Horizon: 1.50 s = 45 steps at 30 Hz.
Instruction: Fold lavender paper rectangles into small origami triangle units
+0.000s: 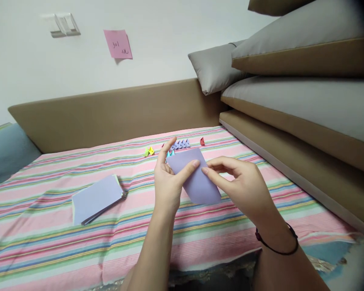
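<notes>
Two bare hands hold a single purple sheet (pixel 202 188) up over the bed, in front of the person. A thin dark band (pixel 276 252) circles the right wrist. The left hand (pixel 168 178) has its thumb flat on the sheet's face, the other fingers mostly hidden behind and the index finger raised clear; the right hand (pixel 244 178) is narrowed to a pinch, thumb and index finger at the sheet's right edge. The sheet is plain and four-cornered, tilted, with its lower edge bowing softly.

Under the hands spreads a striped cloth (pixel 75 254) in pink, green, blue and yellow, lightly wrinkled. To the left, well apart from the left hand, lies a stack of paper (pixel 98 198), lilac on top, with pale green and dark edges showing beneath.

Beyond the sheet sit small folded pieces: two yellow ones (pixel 151 150), some teal (pixel 171 153), a purple row (pixel 182 144) and a red one (pixel 202 141). The left hand and the sheet block part of this group.

Large cushions (pixel 309 101) are piled along the right, a grey pillow (pixel 215 66) behind them. A brown backrest (pixel 118 115) closes the far side. On the wall, near a switch (pixel 65 25), a pink note (pixel 119 44) reads "301", with a handwritten mark below that I cannot make out.
</notes>
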Motion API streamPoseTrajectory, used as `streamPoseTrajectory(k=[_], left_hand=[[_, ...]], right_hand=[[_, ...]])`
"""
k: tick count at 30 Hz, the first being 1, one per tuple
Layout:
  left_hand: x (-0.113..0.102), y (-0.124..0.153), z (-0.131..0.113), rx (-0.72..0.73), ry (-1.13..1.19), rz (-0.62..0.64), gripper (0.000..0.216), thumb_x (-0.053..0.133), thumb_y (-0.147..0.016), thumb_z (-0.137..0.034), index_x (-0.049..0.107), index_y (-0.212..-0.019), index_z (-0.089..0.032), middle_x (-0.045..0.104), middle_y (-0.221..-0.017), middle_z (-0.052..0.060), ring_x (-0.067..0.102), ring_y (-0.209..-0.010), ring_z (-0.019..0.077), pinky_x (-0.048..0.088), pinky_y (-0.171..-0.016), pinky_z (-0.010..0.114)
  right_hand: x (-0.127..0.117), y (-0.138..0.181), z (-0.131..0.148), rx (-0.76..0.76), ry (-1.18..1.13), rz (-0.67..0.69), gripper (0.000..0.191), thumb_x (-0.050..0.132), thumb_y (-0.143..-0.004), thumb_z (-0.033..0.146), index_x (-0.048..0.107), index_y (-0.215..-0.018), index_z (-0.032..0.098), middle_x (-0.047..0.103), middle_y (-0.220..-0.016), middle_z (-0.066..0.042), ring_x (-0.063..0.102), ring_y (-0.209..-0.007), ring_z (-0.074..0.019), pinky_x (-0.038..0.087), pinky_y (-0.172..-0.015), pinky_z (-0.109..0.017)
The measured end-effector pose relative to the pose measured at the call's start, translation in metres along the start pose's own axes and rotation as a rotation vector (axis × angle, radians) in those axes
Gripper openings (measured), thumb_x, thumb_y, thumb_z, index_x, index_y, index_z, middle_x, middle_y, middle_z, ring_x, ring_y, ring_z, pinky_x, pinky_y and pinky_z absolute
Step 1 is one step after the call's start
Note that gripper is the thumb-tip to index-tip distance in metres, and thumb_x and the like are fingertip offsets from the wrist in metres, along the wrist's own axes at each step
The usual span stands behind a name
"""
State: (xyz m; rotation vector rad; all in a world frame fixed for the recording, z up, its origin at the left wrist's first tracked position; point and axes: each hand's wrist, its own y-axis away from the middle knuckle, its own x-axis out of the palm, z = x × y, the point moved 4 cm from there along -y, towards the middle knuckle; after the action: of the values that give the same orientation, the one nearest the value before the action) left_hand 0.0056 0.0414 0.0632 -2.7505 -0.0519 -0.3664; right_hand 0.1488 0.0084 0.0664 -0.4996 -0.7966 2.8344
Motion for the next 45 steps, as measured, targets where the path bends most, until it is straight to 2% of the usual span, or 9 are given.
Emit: streamPoseTrajectory(k=[5, 9, 15, 18, 21, 23, 26, 30, 45], left_hand=[[-0.002, 0.0, 0.006, -0.033, -0.022, 0.004, 0.069, 0.081, -0.061, -0.028, 0.052, -0.124, -0.026, 0.067, -0.1, 0.004, 0.066, -0.086, 0.0202, 0.053, -0.069, 0.026], [-0.005, -0.002, 0.013, -0.087, -0.006, -0.005, 0.069, 0.081, -0.061, -0.026, 0.052, -0.124, -0.026, 0.069, -0.094, 0.004, 0.066, -0.08, 0.0184, 0.053, -0.068, 0.026], [-0.009, -0.004, 0.013, -0.143, -0.023, -0.138, 0.071, 0.082, -0.057, -0.027, 0.052, -0.122, -0.02, 0.068, -0.091, 0.005, 0.066, -0.075, 0.0179, 0.052, -0.064, 0.026], [-0.01, -0.004, 0.013, -0.158, -0.02, -0.183, 0.071, 0.081, -0.057, -0.026, 0.052, -0.122, -0.021, 0.068, -0.096, 0.006, 0.066, -0.075, 0.0184, 0.052, -0.061, 0.026], [-0.013, -0.005, 0.016, -0.169, 0.013, -0.193, 0.07, 0.081, -0.058, -0.026, 0.052, -0.121, -0.023, 0.067, -0.101, 0.006, 0.066, -0.077, 0.0183, 0.053, -0.062, 0.026], [-0.012, -0.006, 0.021, -0.207, 0.059, -0.153, 0.064, 0.081, -0.06, -0.029, 0.055, -0.118, -0.022, 0.068, -0.098, 0.006, 0.066, -0.076, 0.0183, 0.054, -0.063, 0.027], [-0.006, -0.005, 0.029, -0.34, 0.15, -0.006, 0.047, 0.077, -0.066, -0.034, 0.062, -0.106, -0.015, 0.071, -0.09, 0.008, 0.068, -0.074, 0.021, 0.055, -0.067, 0.031], [0.004, -0.001, 0.034, -0.437, 0.237, 0.143, 0.036, 0.071, -0.072, -0.032, 0.066, -0.101, -0.011, 0.073, -0.095, 0.012, 0.07, -0.081, 0.0249, 0.056, -0.075, 0.036], [0.01, 0.001, 0.031, -0.407, 0.225, 0.123, 0.034, 0.067, -0.076, -0.026, 0.067, -0.105, -0.009, 0.072, -0.104, 0.015, 0.068, -0.093, 0.0278, 0.056, -0.081, 0.038]], right_hand=[[0.004, -0.002, -0.008, 0.1, -0.1, 0.05, 0.01, 0.063, -0.081, 0.028, 0.069, -0.08, 0.02, 0.071, -0.084, -0.002, 0.066, -0.078, -0.0182, 0.053, -0.072, -0.029], [0.009, -0.004, -0.016, 0.181, -0.255, 0.119, 0.013, 0.064, -0.079, 0.031, 0.068, -0.079, 0.018, 0.071, -0.082, -0.003, 0.066, -0.079, -0.0188, 0.053, -0.072, -0.029], [0.014, -0.004, -0.029, 0.379, -0.376, 0.359, 0.019, 0.067, -0.076, 0.036, 0.069, -0.08, 0.018, 0.071, -0.076, -0.003, 0.066, -0.069, -0.0164, 0.053, -0.058, -0.026], [0.016, -0.001, -0.035, 0.454, -0.385, 0.405, 0.018, 0.07, -0.072, 0.034, 0.069, -0.075, 0.017, 0.07, -0.07, -0.003, 0.066, -0.065, -0.0154, 0.052, -0.058, -0.025], [0.018, -0.002, -0.038, 0.46, -0.402, 0.388, 0.018, 0.071, -0.071, 0.034, 0.069, -0.071, 0.016, 0.069, -0.068, -0.003, 0.065, -0.063, -0.0157, 0.053, -0.058, -0.026], [0.019, -0.002, -0.039, 0.453, -0.422, 0.362, 0.02, 0.072, -0.069, 0.036, 0.069, -0.07, 0.016, 0.069, -0.067, -0.003, 0.065, -0.062, -0.0165, 0.053, -0.057, -0.027], [0.017, -0.005, -0.04, 0.428, -0.442, 0.292, 0.023, 0.074, -0.067, 0.038, 0.07, -0.071, 0.016, 0.07, -0.07, -0.003, 0.066, -0.063, -0.017, 0.055, -0.058, -0.028], [0.015, -0.007, -0.04, 0.406, -0.44, 0.225, 0.026, 0.074, -0.066, 0.041, 0.07, -0.074, 0.016, 0.071, -0.076, -0.005, 0.067, -0.069, -0.0184, 0.056, -0.062, -0.03], [0.011, -0.007, -0.039, 0.425, -0.436, 0.202, 0.022, 0.073, -0.067, 0.037, 0.067, -0.069, 0.016, 0.068, -0.072, -0.002, 0.063, -0.065, -0.0146, 0.053, -0.057, -0.025]])
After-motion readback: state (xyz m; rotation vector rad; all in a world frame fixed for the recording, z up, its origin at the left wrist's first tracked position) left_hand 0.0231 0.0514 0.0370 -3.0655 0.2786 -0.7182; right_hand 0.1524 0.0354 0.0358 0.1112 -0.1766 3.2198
